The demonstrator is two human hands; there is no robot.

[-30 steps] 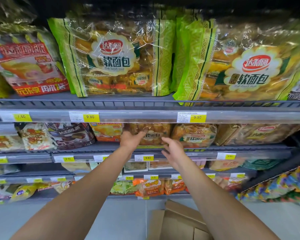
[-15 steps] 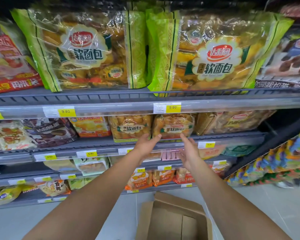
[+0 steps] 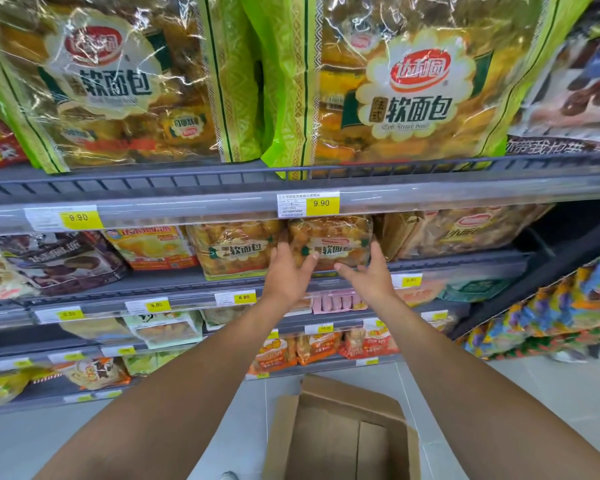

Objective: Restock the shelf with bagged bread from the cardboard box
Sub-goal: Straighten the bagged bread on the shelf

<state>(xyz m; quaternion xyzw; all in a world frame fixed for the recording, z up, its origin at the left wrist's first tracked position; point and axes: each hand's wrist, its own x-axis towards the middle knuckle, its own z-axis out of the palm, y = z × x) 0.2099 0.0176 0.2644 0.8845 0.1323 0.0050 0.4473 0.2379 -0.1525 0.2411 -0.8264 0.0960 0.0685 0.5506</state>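
Head-worn view, close, facing shelf [image 3: 187, 202]

A yellow 9.90 price tag [image 3: 321, 203] hangs centre, a dark snack bag [image 3: 63, 263] lies left, orange packets [image 3: 319, 344] sit low.

I stand in a shop aisle: tiered grey shelves [image 3: 291, 188] packed with bagged bread [image 3: 329, 242], yellow price tags [image 3: 321, 203] clipped along each front edge.

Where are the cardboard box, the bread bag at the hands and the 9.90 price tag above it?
cardboard box [image 3: 347, 398], head view, on its back flap.
bread bag [image 3: 329, 233], head view, on its clear upper front.
price tag [image 3: 321, 203], head view, on its yellow part.
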